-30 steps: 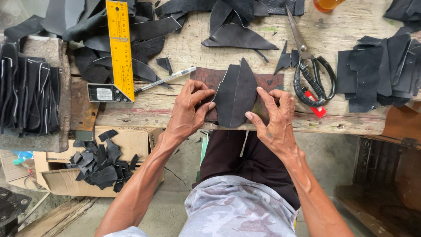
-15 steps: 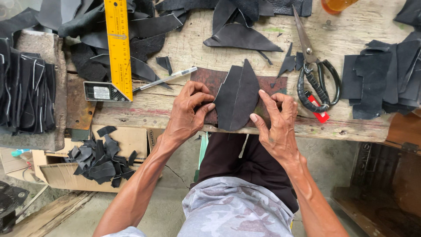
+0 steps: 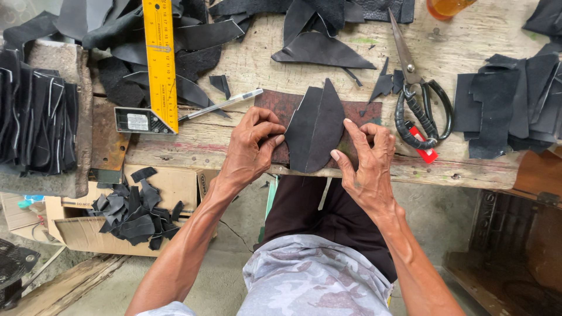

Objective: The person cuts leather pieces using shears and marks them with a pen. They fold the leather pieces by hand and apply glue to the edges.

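Between your two hands, at the near edge of the rough wooden bench (image 3: pixel 486 35), lies the black leaf-shaped leather piece (image 3: pixel 316 129). Its long axis runs from about 12 o'clock at the pointed tip down to 6 o'clock at the blunter end, which reaches the bench edge. It rests on a dark brown rectangular leather pad (image 3: pixel 275 105), and a faint pale line follows its right-hand outline.

Your left hand (image 3: pixel 249 149) sits at 9 o'clock of the piece, fingers curled, with thumb and fingertips pinching its left edge. Your right hand (image 3: pixel 366 161) sits at 3 o'clock, fingers spread and bent; the thumb tip touches the lower right edge and the other fingertips press the pad beside it. Both hands are about equally close, one on each flank, neither fully closed around anything.

The piece looks thin, matte and flat, with a stepped notch on its upper left side. It seems to be two layers, one lapped slightly over the other.

At 2 o'clock, well apart from your right hand, lie the large black-handled steel scissors (image 3: pixel 418 96). At 10 o'clock lies a slim silver pen (image 3: pixel 222 105), next to a yellow metal square ruler (image 3: pixel 159 58). Loose black leather offcuts (image 3: pixel 509 99) cover the far and right parts of the bench.
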